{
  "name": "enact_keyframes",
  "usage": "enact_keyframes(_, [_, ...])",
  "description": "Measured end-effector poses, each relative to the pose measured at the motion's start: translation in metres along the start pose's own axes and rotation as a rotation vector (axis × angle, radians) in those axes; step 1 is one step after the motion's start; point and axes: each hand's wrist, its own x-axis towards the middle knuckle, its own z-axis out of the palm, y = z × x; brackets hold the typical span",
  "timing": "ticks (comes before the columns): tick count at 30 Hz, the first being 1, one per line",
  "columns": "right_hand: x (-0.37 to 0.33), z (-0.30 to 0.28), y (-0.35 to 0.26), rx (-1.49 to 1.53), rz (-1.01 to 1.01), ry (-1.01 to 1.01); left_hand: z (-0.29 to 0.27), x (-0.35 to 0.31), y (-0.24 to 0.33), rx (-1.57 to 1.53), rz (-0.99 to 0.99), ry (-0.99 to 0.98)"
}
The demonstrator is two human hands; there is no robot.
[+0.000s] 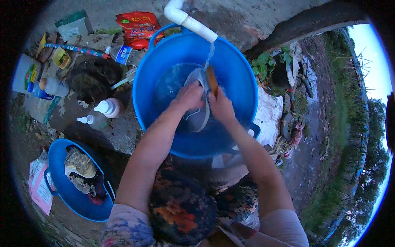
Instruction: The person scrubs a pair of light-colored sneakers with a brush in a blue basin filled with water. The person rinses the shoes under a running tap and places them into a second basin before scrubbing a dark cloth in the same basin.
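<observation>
holding pale grey shoe (200,120), probably, with left hand (191,96), low in big blue tub (248,88) | gripping brown brush-like tool (212,80) in right hand (222,106) | likely soggy, bendy, kinda slippery, light-ish, not fragile imo | best grabbed firmly round the middle, where less floppy

Red packet (138,29): large characters | bottle (122,54): lettered blue-white label | pink bag (40,193): print too small

Grey concrete surface (236,18), dirt path (316,142), green grassy bank (345,96) and dark trees (375,119) beneath pale bluish sky (373,49).
</observation>
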Motion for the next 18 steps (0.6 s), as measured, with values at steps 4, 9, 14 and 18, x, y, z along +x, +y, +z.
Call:
enact_keyframes(4, [-0.033,0.004,-0.008,-0.02,-0.008,-0.135,0.022,0.002,-0.033,-0.063,-0.21,0.017])
enact_keyframes(9, [0.016,0.01,-0.007,-0.165,0.131,-0.104,0.005,0.003,-0.007,-0.068,-0.178,-0.08])
enact_keyframes(14, [-0.03,0.001,-0.013,-0.189,0.035,-0.299,0.024,0.018,-0.039,-0.985,-0.624,0.061])
enact_keyframes(18, [0.01,0.004,-0.009,-0.218,0.038,-0.208,0.028,0.019,-0.028,-0.724,-0.464,0.181])
